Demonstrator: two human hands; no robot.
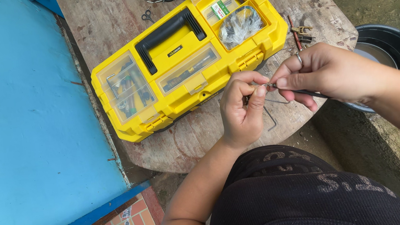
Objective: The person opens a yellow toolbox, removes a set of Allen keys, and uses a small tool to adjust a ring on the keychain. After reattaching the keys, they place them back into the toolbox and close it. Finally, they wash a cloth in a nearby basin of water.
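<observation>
Both hands meet above the desk (119,18) edge: my left hand (240,109) has its grip pinched closed on a small part too tiny to identify, and my right hand (324,70) has its grip closed on a thin dark tool (304,92), tip touching that part. Behind them lies the yellow toolbox (185,56), one lid compartment open.

Head view, 1 camera only, worn on the person's head and aimed steeply downward and forward. It looks over the person's dark-clothed lap at close range, with the left hand (241,111) and right hand (324,72) near frame centre. Beyond them lies the round wooden table (105,19) bearing a yellow toolbox (183,63). A blue surface (27,118) fills the left side; a black tub (389,45) sits at the right edge.
</observation>
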